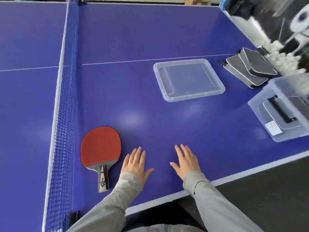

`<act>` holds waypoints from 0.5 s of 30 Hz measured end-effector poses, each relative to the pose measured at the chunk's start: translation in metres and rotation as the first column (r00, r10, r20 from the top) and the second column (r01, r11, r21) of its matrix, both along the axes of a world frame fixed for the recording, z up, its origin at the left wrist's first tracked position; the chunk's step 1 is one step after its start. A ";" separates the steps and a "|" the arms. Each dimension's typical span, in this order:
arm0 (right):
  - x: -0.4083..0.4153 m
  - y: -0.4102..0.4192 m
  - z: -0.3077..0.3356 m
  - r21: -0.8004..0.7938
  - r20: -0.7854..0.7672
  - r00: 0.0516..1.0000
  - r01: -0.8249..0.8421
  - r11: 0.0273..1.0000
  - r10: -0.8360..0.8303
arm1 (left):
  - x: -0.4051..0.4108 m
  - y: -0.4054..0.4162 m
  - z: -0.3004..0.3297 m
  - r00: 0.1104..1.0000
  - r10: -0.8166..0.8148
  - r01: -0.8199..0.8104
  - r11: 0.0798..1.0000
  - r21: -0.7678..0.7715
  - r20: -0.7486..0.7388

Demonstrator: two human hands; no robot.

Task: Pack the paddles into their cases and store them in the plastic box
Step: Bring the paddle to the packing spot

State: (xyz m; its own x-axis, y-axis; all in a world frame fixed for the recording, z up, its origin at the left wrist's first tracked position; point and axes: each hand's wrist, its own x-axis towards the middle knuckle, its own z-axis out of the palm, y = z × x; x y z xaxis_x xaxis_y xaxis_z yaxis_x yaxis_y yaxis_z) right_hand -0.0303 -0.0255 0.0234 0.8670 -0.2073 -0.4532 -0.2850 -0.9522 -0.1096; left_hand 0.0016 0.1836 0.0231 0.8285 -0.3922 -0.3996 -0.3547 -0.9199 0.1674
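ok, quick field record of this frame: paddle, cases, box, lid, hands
paddle: red face up, lying by the net, handle toward the person
cases: two grey, far right, overlapping, not in the box
box: clear, right edge, a case already inside
lid: off, lying mid-table
left hand: flat, beside paddle
right hand: flat, holds nothing

Blue table-tennis table [167,39] with net [66,81]; beyond, perhaps white balls [275,54].

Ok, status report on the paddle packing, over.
Left hand and right hand open, flat on the table. Red paddle uncased beside the net. Cases far right; plastic box open, lid off. Nothing in the way.
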 end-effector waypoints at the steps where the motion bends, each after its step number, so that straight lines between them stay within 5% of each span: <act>1: -0.004 -0.009 0.003 -0.007 0.005 1.000 0.028 1.000 -0.028 | 0.005 -0.012 -0.002 0.999 -0.036 0.036 0.999 0.031 -0.007; 15: -0.077 -0.164 0.042 -0.009 0.102 0.943 0.318 0.948 -0.316 | 0.011 -0.188 0.033 0.954 -0.290 0.282 0.955 0.093 0.079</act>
